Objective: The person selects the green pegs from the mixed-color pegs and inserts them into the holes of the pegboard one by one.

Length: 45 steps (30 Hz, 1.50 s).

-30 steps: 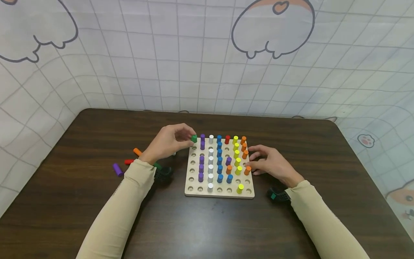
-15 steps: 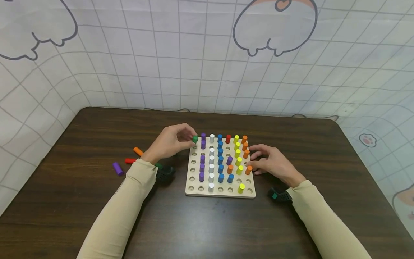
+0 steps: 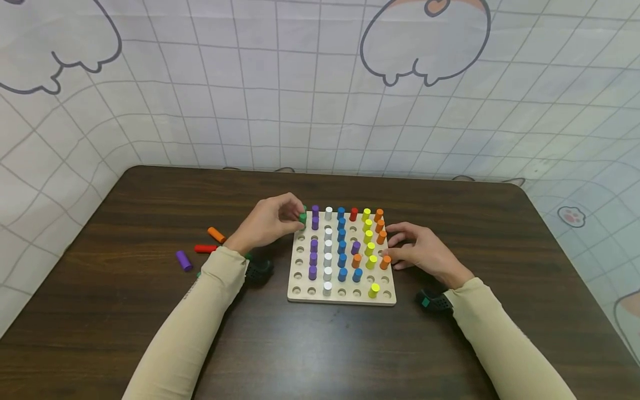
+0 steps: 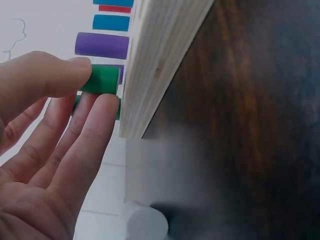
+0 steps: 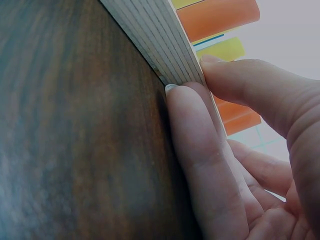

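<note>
A pale wooden pegboard (image 3: 300, 283) bears columns of purple, white, blue, yellow and orange pegs. My left hand (image 3: 270, 220) pinches a green peg (image 4: 102, 79) between thumb and index finger, upright at the second hole of the far-left column. Whether the peg is inside the hole cannot be told. Behind those fingers another green peg (image 4: 118, 108) stands at the far-left corner, partly hidden. My right hand (image 3: 422, 250) grips the board's right edge, thumb on the top face and a finger against the layered side (image 5: 155, 40), near the orange pegs (image 3: 385, 262).
Loose pegs lie left of the board: a purple peg (image 3: 183, 260), a red peg (image 3: 205, 249) and an orange peg (image 3: 216, 234). Green ones are partly hidden by the left wrist. A white peg (image 4: 146, 223) lies beyond the left hand. A patterned cloth (image 3: 300, 83) hangs behind the table.
My left hand has brought the green peg slightly toward me, over the second hole, and another green peg now shows behind it. My right hand stays on the board's edge.
</note>
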Each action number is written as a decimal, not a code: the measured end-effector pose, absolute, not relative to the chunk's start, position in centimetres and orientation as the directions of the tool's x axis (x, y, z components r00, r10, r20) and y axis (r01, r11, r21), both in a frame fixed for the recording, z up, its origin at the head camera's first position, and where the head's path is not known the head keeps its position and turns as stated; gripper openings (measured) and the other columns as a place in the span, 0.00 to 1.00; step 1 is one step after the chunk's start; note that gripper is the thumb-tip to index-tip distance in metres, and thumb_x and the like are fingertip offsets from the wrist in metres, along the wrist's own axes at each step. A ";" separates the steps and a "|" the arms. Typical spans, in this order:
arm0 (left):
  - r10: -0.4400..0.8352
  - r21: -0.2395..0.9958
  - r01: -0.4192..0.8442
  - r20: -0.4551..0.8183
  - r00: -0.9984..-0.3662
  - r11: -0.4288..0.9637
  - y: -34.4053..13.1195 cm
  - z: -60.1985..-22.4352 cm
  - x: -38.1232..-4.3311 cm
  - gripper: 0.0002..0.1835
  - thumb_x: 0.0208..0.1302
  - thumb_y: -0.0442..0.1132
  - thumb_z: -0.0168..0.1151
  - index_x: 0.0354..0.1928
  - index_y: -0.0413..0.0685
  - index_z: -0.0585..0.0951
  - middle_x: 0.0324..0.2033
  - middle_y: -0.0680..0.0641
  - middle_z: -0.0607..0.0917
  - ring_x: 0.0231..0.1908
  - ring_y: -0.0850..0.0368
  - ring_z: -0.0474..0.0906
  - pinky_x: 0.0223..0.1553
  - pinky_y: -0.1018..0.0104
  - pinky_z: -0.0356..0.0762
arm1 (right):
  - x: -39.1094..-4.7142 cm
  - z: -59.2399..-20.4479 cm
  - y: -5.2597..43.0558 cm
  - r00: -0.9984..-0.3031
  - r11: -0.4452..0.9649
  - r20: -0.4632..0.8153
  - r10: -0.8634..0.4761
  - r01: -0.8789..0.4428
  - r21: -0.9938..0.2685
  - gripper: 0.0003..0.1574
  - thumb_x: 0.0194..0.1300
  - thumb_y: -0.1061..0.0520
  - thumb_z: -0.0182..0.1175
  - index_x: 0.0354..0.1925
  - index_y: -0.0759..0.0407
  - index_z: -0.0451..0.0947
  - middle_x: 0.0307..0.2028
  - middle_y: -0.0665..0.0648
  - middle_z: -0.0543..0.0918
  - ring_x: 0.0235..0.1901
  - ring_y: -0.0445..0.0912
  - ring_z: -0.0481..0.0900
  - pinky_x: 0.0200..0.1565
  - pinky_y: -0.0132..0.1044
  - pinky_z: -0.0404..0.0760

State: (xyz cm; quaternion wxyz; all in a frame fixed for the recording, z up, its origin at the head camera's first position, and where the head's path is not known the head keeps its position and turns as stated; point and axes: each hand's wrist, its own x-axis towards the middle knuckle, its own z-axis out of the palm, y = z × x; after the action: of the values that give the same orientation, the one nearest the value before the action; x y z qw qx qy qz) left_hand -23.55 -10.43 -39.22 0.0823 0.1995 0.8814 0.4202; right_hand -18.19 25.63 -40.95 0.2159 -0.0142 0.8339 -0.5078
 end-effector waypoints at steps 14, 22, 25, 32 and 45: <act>0.411 0.763 0.281 0.022 -0.911 0.581 -10.2 -39.4 -23.6 0.14 0.64 0.35 0.73 0.49 0.49 0.80 0.47 0.47 0.86 0.50 0.50 0.84 0.59 0.53 0.84 | -18.2 -40.8 25.7 -0.904 0.477 -0.346 -0.252 0.195 -0.857 0.43 0.67 0.52 0.71 0.74 0.58 0.65 0.54 0.62 0.78 0.41 0.46 0.88 0.43 0.39 0.91; 0.413 0.772 0.288 0.035 -0.910 0.567 -10.3 -39.3 -23.4 0.14 0.65 0.34 0.72 0.50 0.49 0.81 0.48 0.46 0.87 0.50 0.50 0.84 0.58 0.51 0.83 | -17.9 -40.9 25.6 -0.906 0.477 -0.344 -0.245 0.196 -0.857 0.43 0.66 0.52 0.71 0.73 0.58 0.66 0.53 0.63 0.78 0.40 0.47 0.87 0.43 0.39 0.91; 0.413 0.775 0.280 0.027 -0.911 0.567 -10.4 -39.4 -23.3 0.14 0.65 0.35 0.72 0.50 0.49 0.81 0.48 0.46 0.87 0.50 0.50 0.84 0.58 0.51 0.83 | -17.8 -40.9 25.6 -0.907 0.477 -0.344 -0.244 0.196 -0.857 0.43 0.66 0.51 0.71 0.73 0.58 0.66 0.53 0.62 0.78 0.40 0.47 0.87 0.43 0.39 0.91; 0.415 0.775 0.274 0.016 -0.910 0.570 -10.5 -39.3 -23.1 0.15 0.65 0.35 0.72 0.51 0.49 0.81 0.49 0.46 0.87 0.51 0.50 0.84 0.59 0.52 0.84 | -17.5 -41.0 25.4 -0.907 0.472 -0.347 -0.241 0.203 -0.858 0.42 0.66 0.51 0.72 0.73 0.56 0.66 0.53 0.62 0.78 0.41 0.47 0.88 0.43 0.40 0.91; 0.424 0.783 0.277 0.019 -0.906 0.558 -10.4 -39.6 -22.1 0.12 0.65 0.36 0.72 0.49 0.50 0.82 0.47 0.47 0.87 0.49 0.52 0.85 0.55 0.53 0.85 | -16.9 -41.0 26.0 -0.906 0.469 -0.332 -0.262 0.181 -0.865 0.42 0.66 0.52 0.71 0.73 0.58 0.66 0.52 0.62 0.77 0.40 0.48 0.88 0.43 0.40 0.91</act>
State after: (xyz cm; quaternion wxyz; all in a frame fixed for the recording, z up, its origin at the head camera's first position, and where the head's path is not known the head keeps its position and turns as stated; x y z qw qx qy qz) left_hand -22.13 -10.45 -39.59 0.0862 0.1995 0.8783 0.4259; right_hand -16.88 25.99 -41.03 0.2152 -0.0246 0.8294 -0.5149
